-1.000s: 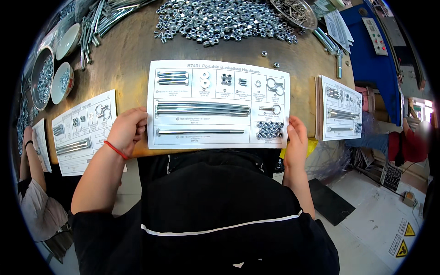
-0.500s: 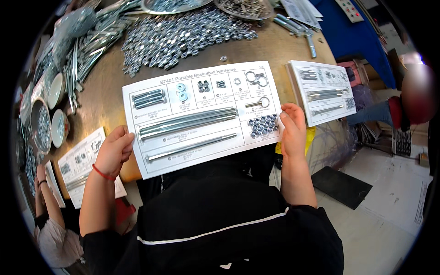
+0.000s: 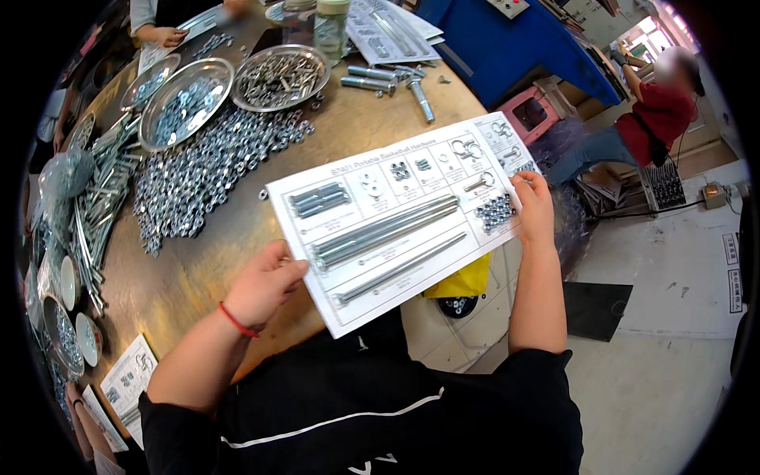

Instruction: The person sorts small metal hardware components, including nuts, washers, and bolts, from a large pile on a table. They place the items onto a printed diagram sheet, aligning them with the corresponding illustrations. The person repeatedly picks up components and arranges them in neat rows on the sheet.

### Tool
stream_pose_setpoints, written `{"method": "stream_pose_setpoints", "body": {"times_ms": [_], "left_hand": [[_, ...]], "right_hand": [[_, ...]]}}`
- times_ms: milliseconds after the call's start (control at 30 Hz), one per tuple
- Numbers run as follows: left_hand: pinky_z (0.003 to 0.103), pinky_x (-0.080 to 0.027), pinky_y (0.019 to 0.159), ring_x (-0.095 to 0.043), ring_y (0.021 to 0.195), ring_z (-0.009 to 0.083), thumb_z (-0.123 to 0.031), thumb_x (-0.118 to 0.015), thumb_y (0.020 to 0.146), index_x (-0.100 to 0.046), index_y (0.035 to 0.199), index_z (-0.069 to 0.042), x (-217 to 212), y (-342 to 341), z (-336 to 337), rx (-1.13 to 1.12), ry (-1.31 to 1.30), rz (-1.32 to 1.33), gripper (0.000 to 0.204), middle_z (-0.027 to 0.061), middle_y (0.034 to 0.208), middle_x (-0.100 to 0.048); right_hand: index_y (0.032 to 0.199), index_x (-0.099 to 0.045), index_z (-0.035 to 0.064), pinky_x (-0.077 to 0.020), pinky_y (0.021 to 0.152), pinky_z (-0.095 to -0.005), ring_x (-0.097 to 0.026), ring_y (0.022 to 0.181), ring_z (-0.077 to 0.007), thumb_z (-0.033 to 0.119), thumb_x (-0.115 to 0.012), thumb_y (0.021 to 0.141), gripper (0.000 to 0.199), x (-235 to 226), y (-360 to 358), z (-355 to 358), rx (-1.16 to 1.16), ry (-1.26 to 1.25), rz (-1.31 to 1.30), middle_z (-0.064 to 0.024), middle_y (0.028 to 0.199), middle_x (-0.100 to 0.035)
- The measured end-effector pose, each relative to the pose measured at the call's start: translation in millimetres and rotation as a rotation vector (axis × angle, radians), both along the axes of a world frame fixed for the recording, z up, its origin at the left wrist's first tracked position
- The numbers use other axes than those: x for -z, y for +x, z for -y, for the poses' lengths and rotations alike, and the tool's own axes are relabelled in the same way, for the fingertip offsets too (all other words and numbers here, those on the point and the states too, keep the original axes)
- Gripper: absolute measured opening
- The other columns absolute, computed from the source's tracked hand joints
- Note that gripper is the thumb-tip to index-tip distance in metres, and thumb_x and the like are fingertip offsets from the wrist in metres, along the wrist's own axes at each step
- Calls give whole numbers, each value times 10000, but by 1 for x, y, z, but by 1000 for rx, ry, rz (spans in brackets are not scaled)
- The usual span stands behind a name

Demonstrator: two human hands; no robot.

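Observation:
A white hardware card (image 3: 404, 244) hangs in front of me over the table's front edge. Its boxed sections show long bolts, short bolts, washers, nuts and ring pins. My left hand (image 3: 267, 286), with a red cord at the wrist, pinches the card's left edge between thumb and fingers. At the opposite edge my right hand (image 3: 532, 207) is closed on the card, its fingertips partly hidden. Just behind the upper right corner lies a similar card (image 3: 497, 134), mostly covered by the one I hold; whether they touch, I cannot tell.
Beyond the card spreads a pile of nuts (image 3: 190, 178), with long bolts (image 3: 99, 198) to its left. A metal dish of small parts (image 3: 281, 77) and thick bolts (image 3: 372, 77) lie farther back. Co-workers' hands (image 3: 164, 36) show at the far side and lower left. Another person (image 3: 657, 119) is at right.
Both hands have carried the card rightward, tilting its right end farther up and over the similar card. The view has swung right, bringing more of the far table and the person in red into sight.

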State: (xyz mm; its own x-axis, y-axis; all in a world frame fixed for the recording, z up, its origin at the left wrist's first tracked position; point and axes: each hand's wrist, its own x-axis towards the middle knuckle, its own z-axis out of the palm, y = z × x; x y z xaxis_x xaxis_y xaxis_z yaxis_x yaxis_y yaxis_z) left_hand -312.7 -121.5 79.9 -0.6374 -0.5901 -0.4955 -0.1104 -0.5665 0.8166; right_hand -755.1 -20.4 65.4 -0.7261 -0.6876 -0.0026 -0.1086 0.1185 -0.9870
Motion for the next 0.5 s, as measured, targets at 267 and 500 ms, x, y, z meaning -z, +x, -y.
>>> {"method": "stream_pose_setpoints", "body": {"times_ms": [267,500], "left_hand": [[246,-423,604,-485,681,80,-130,-604,958,-550,988,-13,62,-150,22,79,-151,35,132,-9,790,-539],[339,-497,683,-594,726,189,-223,-643,936,-582,894,-19,92,-204,34,91,-364,149,217,78,801,-635]], "right_hand": [[1052,-636,11,-436,759,-265,-550,863,-130,225,-686,895,270,24,-157,28,105,58,-131,-51,949,-604],[1079,-607,-2,-480,715,-258,-612,819,-129,207,-673,919,272,53,-222,56,118,64,-191,-68,928,-648]]}}
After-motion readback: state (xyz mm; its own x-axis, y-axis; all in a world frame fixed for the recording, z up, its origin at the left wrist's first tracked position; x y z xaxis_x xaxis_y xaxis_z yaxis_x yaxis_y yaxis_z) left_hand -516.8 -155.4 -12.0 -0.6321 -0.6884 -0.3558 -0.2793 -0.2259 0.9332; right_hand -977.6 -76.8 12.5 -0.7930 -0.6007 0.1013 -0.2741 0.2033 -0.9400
